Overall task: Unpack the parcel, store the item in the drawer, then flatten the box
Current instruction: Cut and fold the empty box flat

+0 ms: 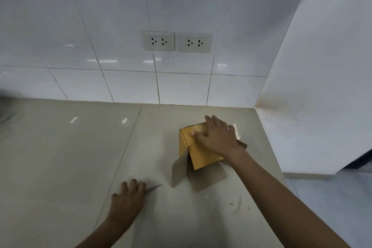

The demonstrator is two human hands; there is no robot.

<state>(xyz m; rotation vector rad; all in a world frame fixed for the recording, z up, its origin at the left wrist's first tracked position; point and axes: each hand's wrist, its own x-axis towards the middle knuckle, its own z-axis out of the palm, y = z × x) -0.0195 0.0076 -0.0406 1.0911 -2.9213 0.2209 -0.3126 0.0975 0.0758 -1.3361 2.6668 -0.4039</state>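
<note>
A small yellow-brown cardboard box (201, 155) lies tipped on the beige countertop (70, 157), its open flaps spread toward me. My right hand (216, 136) rests flat on the box's upper face, fingers spread. My left hand (128, 197) lies on the counter near the front, fingers curled over a thin pointed metal blade (154, 188) whose tip sticks out to the right. The box's inside is hidden from view.
A white tiled wall with two double sockets (177, 42) stands behind the counter. A white side wall (322, 86) closes the right. The counter's right edge (279, 167) drops to a pale floor. A seam (124, 151) runs across the countertop.
</note>
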